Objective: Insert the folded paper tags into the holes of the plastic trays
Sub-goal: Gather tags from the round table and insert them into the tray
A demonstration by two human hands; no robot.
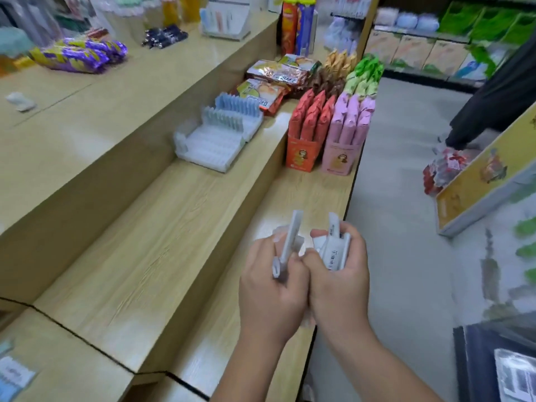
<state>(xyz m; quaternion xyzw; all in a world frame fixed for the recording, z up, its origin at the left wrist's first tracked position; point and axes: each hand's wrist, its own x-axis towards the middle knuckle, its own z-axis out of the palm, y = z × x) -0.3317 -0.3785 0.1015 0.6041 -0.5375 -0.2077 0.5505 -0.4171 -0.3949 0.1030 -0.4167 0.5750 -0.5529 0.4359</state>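
My left hand grips a narrow white folded paper tag that sticks up from my fist, with some clear plastic behind it. Close beside it, my right hand holds a small bundle of white paper tags, one showing a barcode. Both hands are over the lowest wooden shelf step, near its front edge. Farther back on the middle step lie the clear plastic trays, with rows of white tags standing upright in the far tray.
Stepped wooden counter runs away to the upper left. Boxes of red and pink sachets and snack packets stand beyond the hands. The aisle floor is on the right, with a low display rack and a person in dark clothing.
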